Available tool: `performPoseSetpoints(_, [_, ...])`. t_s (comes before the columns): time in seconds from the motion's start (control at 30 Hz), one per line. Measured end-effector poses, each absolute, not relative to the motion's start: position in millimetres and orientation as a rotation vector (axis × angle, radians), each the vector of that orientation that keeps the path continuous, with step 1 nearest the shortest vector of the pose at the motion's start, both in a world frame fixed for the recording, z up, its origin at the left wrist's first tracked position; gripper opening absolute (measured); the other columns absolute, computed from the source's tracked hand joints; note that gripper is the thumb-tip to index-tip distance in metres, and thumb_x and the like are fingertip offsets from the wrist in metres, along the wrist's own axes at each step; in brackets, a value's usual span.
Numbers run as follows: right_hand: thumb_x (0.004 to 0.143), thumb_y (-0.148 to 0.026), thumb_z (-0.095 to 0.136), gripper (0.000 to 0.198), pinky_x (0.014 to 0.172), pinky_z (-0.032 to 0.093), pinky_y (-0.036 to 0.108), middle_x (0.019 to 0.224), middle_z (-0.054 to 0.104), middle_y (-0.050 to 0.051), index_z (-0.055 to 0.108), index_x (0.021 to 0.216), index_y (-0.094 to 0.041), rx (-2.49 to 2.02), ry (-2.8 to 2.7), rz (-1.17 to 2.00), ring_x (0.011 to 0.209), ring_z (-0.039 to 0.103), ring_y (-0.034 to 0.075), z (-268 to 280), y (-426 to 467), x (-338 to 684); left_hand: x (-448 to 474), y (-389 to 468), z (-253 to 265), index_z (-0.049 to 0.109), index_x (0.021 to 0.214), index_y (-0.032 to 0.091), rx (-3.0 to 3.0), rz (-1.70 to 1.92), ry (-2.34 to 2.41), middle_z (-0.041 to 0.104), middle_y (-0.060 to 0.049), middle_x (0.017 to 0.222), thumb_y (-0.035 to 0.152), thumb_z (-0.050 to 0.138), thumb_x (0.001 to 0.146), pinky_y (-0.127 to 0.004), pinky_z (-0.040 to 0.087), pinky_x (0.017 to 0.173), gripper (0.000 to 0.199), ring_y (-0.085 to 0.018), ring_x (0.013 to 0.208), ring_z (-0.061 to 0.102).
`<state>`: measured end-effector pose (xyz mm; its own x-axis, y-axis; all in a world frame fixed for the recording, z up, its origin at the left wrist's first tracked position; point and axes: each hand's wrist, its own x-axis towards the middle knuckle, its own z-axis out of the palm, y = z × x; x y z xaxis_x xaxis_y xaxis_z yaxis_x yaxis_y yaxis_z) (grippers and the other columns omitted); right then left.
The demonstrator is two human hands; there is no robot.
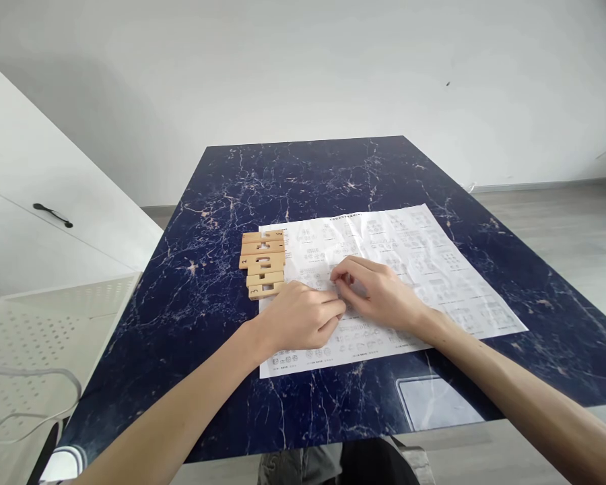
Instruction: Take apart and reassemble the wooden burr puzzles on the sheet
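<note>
A large white printed sheet (pixel 464 283), creased and covered with small diagrams, lies flat on a dark blue marble-patterned table (pixel 283 178). Over its lower middle, my left hand (pixel 306 315) rests with curled, closed fingers. My right hand (pixel 381 293) is beside it, thumb and fingers bent together just above the paper. The two hands meet at the fingertips; whatever is between them, if anything, is hidden. Several notched wooden pieces (pixel 262 261), some with numbers, are lined up in a column on the sheet's left edge, the nearest one close to my left wrist.
A white cabinet (pixel 55 162) with a black handle stands to the left. Below it is a white perforated surface (pixel 45 330) with a pale cable (pixel 55 372). A light rectangular patch (pixel 439 403) shows at the table's front edge. Behind the table rises a white wall (pixel 303 67).
</note>
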<state>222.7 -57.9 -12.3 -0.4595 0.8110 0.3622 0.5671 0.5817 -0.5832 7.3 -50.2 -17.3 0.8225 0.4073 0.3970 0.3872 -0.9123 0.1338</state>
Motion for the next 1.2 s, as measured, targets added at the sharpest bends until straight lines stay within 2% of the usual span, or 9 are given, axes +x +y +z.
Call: performPoseSetpoints(1.2, [0.098,-0.009,0.051,0.017,0.069,0.051,0.033,0.095,0.072,0.006,0.061,0.100,-0.022,-1.060,-2.210,0.489,0.079,0.066,0.019,-13.2,-55.4,216.4,2.5,-52.3,-15.4,0.060,0.070,0.018,2.940,0.640,0.669,0.063,0.002,0.061,0.012,0.046,0.093,-0.030,0.027,0.048,0.028,-0.012,0.048,0.048])
